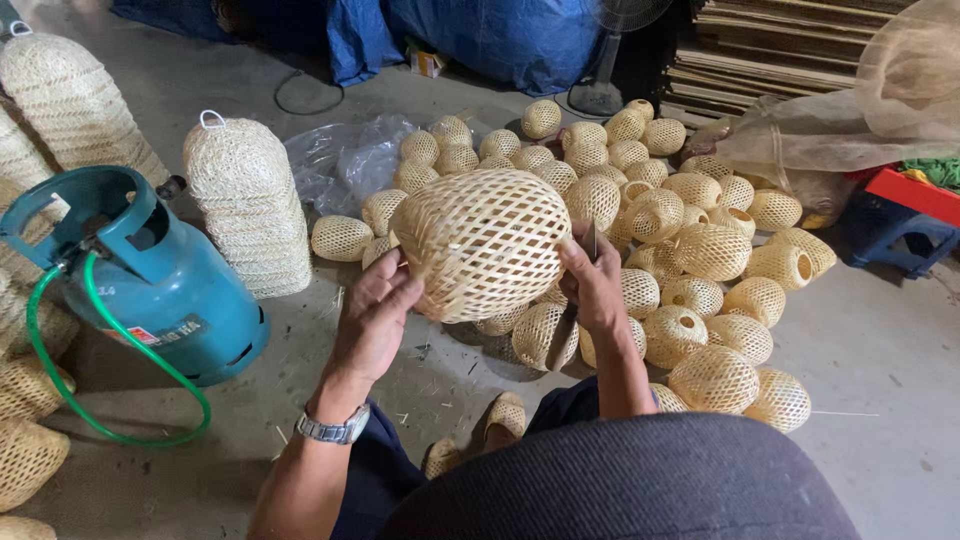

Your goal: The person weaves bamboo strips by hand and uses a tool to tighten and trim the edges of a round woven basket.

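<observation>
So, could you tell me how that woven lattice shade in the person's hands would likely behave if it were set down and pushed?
The woven shade is open lattice, so probably light for its size. Its rounded, egg-like form suggests it would roll or rock when nudged. The left hand and right hand support it without visibly denting it, so likely fairly stiff, though the thin strips could crush.

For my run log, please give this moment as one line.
left hand: holds woven shade | right hand: steadies shade, blade tool | floor: smaller shades, gas cylinder

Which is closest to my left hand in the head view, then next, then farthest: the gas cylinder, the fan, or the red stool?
From the left hand:
1. Gas cylinder, just to its left on the floor.
2. Fan, up at the back, right of centre.
3. Red stool, far right edge.
</observation>
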